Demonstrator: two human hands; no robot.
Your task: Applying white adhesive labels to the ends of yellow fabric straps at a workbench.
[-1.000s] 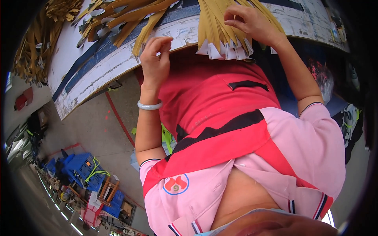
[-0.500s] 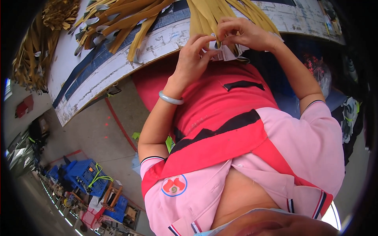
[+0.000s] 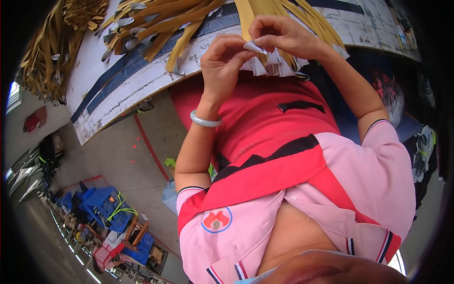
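Between my two hands is the pale, curled end (image 3: 254, 46) of a mustard-yellow fabric strip, above the table's near edge. My left hand (image 3: 223, 68), with a pale bangle (image 3: 205, 119) on its wrist, pinches one side of that end between thumb and fingers. From the right, my right hand (image 3: 289, 38) grips it too, its fingers bent and closed. Several more mustard strips (image 3: 265, 10) lie beneath and beyond the hands. Their whitish ends (image 3: 276, 66) hang over the edge against my red apron (image 3: 265, 109).
Left of my hands, a loose pile of similar strips (image 3: 156, 31) lies on the worn white table (image 3: 106, 118), across dark blue bands. More strips (image 3: 49, 57) hang at the far left. Blue crates (image 3: 106, 206) stand on the floor at lower left, with a person (image 3: 105, 255) beyond.
Both hands have lifted slightly, and the left has shifted left. A pale strip end now shows clearly between them. The whole view has shifted a little.
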